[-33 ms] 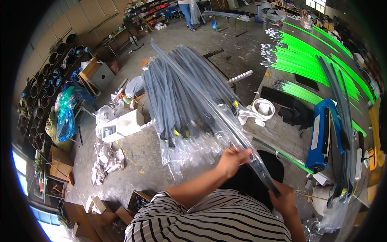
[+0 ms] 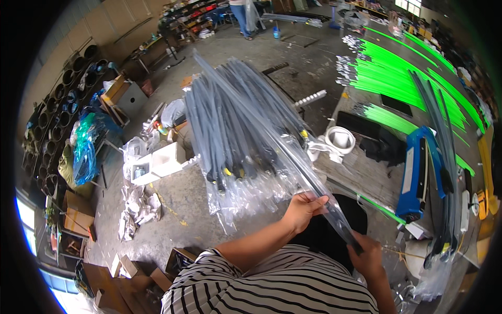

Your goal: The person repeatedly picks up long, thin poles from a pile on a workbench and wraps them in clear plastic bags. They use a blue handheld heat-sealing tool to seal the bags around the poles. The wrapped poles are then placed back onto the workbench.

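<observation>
Delta vs. last frame: almost nil. The pile of bagged strips (image 2: 235, 115) is sitting unchanged just above centre, toward 12. The long bag (image 2: 298, 162) is keeping nearly the same slant, running from 11 o'clock across the pile down to 4. The hands are keeping the same two spots, so the work in hand is standing at the same stage.

Grip: the left hand (image 2: 305, 212), toward 5, is pinching the bag's edge between thumb and fingers. The right hand (image 2: 367, 256), at 4, is curling round the near, dark end; fingertips are hiding, can't tell how tightly they're pressing.

Materials, big to small: the bench (image 2: 366, 178) at 3 is showing a worn, grey, flat top. Pile is looking grey and slick, long narrow strips, crinkly clear plastic bunching at the near ends. Green rods (image 2: 397, 78) at 2 are lying thin, straight, pale-tipped. The blue machine (image 2: 410, 172) at 3 is presenting a hard, long, boxy body. The white roll (image 2: 341, 148), also near 3, is sitting round and hollow.
</observation>
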Action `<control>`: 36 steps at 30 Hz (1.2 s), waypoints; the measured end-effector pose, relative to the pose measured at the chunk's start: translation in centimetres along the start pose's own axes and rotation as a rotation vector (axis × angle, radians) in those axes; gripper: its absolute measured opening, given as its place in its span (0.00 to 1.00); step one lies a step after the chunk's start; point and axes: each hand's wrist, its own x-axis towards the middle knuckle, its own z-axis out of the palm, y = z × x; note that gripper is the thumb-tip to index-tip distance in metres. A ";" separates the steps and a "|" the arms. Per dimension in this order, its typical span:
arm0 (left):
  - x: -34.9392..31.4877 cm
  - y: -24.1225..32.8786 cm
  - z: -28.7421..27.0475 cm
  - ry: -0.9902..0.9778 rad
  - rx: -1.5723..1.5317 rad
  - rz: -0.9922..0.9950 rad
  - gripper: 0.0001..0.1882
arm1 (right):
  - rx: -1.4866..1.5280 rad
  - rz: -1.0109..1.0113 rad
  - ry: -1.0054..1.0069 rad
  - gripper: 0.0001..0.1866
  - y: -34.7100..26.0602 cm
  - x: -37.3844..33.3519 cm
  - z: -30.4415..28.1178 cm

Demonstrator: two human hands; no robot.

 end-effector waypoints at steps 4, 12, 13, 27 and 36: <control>0.5 4.0 -0.9 -0.005 0.128 0.201 0.11 | 0.135 0.109 -0.018 0.27 -1.1 1.6 -1.7; 2.1 8.6 -0.9 -0.099 0.059 0.339 0.03 | 0.770 0.567 0.104 0.03 3.0 -2.2 -6.7; 2.6 8.8 -1.9 -0.117 0.047 0.331 0.05 | 0.801 0.564 0.208 0.03 3.1 -2.5 -7.0; 1.7 9.5 -2.3 -0.128 0.031 0.342 0.09 | 0.634 0.374 0.801 0.04 1.2 -2.6 -5.0; 1.6 9.7 -2.7 -0.150 0.054 0.312 0.09 | 0.782 0.020 0.760 0.09 0.6 -1.6 -6.0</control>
